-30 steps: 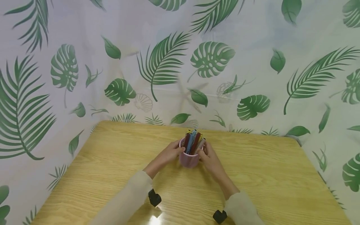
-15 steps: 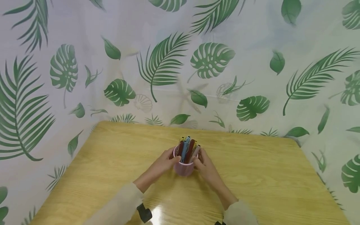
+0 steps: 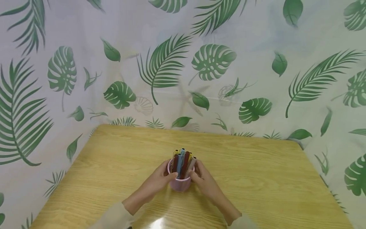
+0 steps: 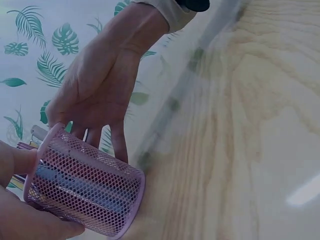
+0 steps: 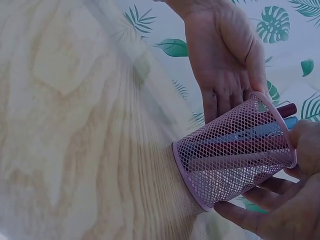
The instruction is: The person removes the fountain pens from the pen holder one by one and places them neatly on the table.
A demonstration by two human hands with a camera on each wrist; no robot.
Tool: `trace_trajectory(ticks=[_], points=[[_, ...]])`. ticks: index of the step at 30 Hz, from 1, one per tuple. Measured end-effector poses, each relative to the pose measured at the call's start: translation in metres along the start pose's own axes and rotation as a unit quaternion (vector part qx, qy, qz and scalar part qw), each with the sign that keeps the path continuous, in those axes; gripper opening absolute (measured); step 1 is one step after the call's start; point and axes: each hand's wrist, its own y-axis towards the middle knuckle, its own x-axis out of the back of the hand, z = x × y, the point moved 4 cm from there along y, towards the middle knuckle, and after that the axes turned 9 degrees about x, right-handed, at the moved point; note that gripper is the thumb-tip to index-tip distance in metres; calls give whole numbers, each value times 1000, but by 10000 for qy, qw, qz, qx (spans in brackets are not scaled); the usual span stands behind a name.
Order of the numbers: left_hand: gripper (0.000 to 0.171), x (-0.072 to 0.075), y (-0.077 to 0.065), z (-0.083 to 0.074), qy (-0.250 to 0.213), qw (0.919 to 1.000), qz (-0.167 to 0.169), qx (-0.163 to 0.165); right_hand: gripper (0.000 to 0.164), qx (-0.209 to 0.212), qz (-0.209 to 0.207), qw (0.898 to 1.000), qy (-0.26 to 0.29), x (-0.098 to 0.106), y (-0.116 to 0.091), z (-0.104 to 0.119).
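A pink mesh pen holder (image 3: 180, 186) stands upright near the middle of the wooden table, with several pens (image 3: 180, 163) in dark red, blue, yellow and grey sticking out of its top. My left hand (image 3: 158, 180) grips its left side, thumb over the rim. On the right side my right hand (image 3: 206, 183) grips it likewise, thumb at the rim. In the left wrist view the mesh wall (image 4: 90, 185) shows the pens inside. The right wrist view has the holder's base (image 5: 187, 177) close to the table; whether it touches I cannot tell.
The wooden table (image 3: 266, 178) reaches back to a white cloth backdrop (image 3: 171, 19) printed with green leaves. Light sleeves (image 3: 114, 216) cover both forearms. A bright reflection lies on the table's near part.
Both hands have brought the pen holder from the back of the table toward me and slightly left, keeping their grip on it. The pens have stayed inside.
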Motion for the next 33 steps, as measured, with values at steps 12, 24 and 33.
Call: trace_trajectory(ticks=[12, 24, 33], points=[[73, 0, -25, 5, -42, 9994, 182, -296, 46, 407, 272, 9988, -70, -10, -10, 7], [81, 4, -30, 12, 38, 9991, 276, -309, 41, 387, 73, 9982, -443, -11, -11, 9], [79, 2, -31, 8, 63, 9986, 226, -473, 14, 411, -505, 9937, -912, -5, 4, 20]])
